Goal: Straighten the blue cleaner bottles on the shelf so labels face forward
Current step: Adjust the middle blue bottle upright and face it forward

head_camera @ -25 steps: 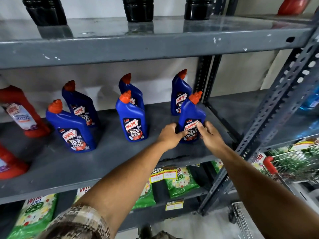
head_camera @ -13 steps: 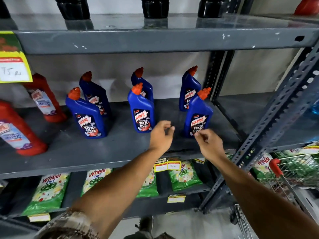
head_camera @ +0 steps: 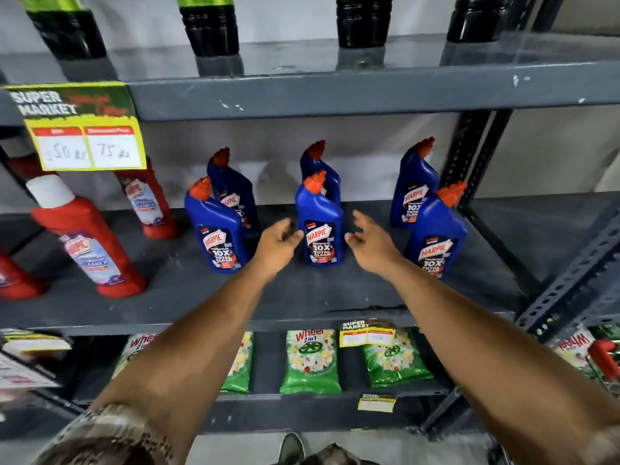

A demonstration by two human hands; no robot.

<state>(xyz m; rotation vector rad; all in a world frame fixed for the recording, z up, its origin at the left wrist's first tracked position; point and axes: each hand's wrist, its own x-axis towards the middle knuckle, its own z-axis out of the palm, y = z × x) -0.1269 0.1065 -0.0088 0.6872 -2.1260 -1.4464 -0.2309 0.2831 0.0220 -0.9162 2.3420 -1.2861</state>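
Note:
Several blue Harpic cleaner bottles with orange caps stand on the grey middle shelf in two rows. The front middle bottle shows its label forward. My left hand is just left of it and my right hand just right of it, both with fingers apart and neither touching it. The front right bottle stands free behind my right wrist, label forward. The front left bottle is turned slightly. Three more blue bottles stand behind: back left, back middle, back right.
Red cleaner bottles stand at the shelf's left under a hanging price tag. Dark bottles line the shelf above. Green detergent packs lie on the shelf below. A slotted upright and a trolley handle are at right.
Both hands let go of the front right bottle and moved left to either side of the front middle bottle. The view shifted left and upward.

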